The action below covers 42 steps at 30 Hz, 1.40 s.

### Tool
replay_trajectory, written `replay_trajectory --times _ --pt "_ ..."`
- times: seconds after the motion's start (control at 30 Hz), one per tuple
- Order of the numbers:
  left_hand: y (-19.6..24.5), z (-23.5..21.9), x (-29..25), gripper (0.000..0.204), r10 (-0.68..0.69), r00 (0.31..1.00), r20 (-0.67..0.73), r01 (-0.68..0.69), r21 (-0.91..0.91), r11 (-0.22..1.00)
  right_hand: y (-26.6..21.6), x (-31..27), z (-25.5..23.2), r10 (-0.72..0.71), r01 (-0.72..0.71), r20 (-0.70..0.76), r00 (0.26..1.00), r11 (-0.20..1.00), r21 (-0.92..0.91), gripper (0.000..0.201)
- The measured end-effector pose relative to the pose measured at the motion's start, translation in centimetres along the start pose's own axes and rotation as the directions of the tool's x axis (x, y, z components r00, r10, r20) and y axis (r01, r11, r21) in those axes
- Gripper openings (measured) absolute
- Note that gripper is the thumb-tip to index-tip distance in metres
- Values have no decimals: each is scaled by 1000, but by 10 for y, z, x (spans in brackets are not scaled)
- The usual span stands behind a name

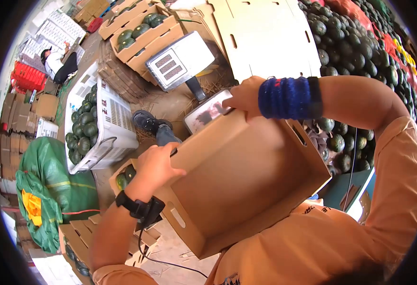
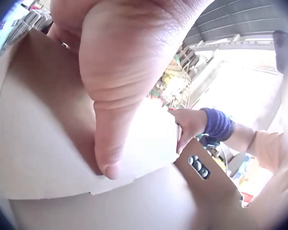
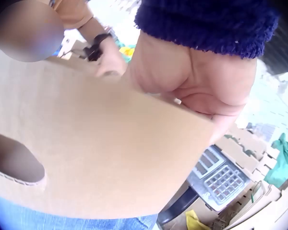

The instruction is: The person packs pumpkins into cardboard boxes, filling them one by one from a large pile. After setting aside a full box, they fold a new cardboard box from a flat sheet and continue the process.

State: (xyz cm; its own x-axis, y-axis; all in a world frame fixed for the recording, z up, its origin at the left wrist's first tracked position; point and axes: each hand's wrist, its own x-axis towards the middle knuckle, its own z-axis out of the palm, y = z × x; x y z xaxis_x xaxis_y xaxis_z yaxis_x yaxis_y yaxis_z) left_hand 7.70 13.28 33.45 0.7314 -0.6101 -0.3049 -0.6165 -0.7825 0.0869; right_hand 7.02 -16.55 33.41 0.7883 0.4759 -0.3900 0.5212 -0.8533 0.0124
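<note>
An open cardboard box (image 1: 246, 180) is held up in front of the person's body, tilted so its inside faces them. My left hand (image 1: 156, 166) grips its left end at the top edge, with the thumb (image 2: 110, 143) lying along the inner wall in the left wrist view. At the far corner, my right hand (image 1: 245, 97) holds the same rim, its fingers over the outer side. The right wrist view shows the box's end wall (image 3: 96, 148) with an oval handle hole. Just beyond the box stands a scale, its display unit (image 1: 180, 59) above a flat weighing platform (image 1: 203, 116).
Dark green squashes (image 1: 351, 52) are heaped on the right. A white plastic crate (image 1: 118, 128) holds more squashes at left, near a green sack (image 1: 61, 175). Filled cardboard boxes (image 1: 144, 40) are stacked behind the scale. Another person (image 1: 56, 61) sits at the far left.
</note>
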Motion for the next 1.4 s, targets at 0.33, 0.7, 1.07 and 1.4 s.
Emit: replay_trajectory --times 0.33,0.7,1.07,1.4 --pt "-32 67 -7 33 -54 976 -212 35 -94 995 15 -38 -9 0 287 -527 850 839 462 44" --pt "-121 20 -26 50 -816 558 -153 740 -354 572 215 -57 333 161 -400 705 690 -728 557 57" --pt "-93 111 158 57 -636 762 -122 489 -536 689 224 57 420 750 775 298 591 -630 49 73" --pt "-61 121 208 52 -527 849 49 499 -405 766 268 25 297 878 849 106 466 -478 225 49"
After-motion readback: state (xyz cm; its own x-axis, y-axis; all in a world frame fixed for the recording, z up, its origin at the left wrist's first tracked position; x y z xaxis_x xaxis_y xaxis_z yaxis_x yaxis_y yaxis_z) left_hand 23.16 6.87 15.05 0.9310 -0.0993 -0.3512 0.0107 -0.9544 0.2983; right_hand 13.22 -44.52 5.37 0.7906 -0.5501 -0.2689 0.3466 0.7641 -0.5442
